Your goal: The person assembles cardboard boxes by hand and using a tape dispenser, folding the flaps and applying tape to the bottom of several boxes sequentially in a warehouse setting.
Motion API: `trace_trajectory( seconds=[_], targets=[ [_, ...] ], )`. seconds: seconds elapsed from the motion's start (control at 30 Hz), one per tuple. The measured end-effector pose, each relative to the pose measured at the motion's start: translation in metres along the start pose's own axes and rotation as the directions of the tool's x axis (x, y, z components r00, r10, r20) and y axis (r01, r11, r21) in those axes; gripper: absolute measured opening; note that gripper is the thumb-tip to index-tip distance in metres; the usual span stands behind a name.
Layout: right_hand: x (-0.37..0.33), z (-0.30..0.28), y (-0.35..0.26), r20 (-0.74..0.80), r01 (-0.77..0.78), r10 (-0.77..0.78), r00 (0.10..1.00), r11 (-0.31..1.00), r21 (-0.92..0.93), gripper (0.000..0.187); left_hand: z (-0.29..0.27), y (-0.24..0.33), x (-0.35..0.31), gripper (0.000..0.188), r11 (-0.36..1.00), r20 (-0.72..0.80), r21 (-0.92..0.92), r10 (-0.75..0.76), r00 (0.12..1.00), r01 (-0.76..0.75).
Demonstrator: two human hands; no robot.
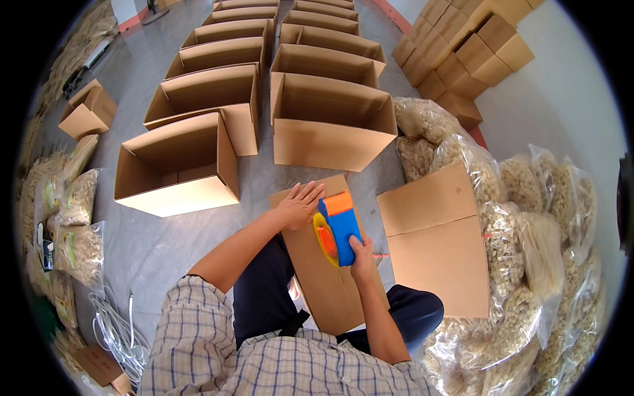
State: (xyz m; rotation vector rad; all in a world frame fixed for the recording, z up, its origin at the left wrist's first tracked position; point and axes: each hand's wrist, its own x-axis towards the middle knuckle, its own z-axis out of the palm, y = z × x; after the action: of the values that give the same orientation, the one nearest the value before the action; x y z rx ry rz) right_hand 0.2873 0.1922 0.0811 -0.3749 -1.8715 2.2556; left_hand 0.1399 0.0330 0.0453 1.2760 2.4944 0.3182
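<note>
A closed long cardboard box [335, 298] lies lengthwise in front of me, between my knees. My left hand [300, 207] rests flat on its far end, fingers stretched out. My right hand [362, 259] grips a blue tape dispenser [346, 232] with an orange end and a yellow-and-orange roll side. The dispenser sits over the upper half of the box, just right of my left hand. I cannot tell whether it touches the cardboard.
Two rows of open cardboard boxes [333, 142] stretch away ahead. A folded cardboard sheet [436, 254] leans to my right against clear bags [508, 264] of pale pieces. More bags [79, 254] and a coiled white cable [117, 327] lie left. Stacked cartons [462, 56] stand far right.
</note>
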Motion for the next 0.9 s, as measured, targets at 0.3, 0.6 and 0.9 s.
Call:
trace_trajectory(
  seconds=[0.3,0.6,0.9],
  targets=[
    [-0.013,0.004,-0.026,0.151,-0.206,0.142,0.978,0.626,0.752,0.047,0.005,-0.003,0.005,0.068,0.998,0.013,0.058,-0.028,1.0,0.027],
    [-0.023,-0.012,0.0,0.281,-0.287,0.062,0.958,0.272,0.919,0.05,0.004,-0.002,0.007,0.068,0.997,0.009,0.069,-0.021,1.0,0.02],
    [-0.018,-0.011,-0.029,0.272,-0.225,0.013,0.962,0.605,0.764,0.049,0.005,-0.003,0.005,0.068,0.996,0.01,0.081,-0.024,1.0,0.023]
  ],
)
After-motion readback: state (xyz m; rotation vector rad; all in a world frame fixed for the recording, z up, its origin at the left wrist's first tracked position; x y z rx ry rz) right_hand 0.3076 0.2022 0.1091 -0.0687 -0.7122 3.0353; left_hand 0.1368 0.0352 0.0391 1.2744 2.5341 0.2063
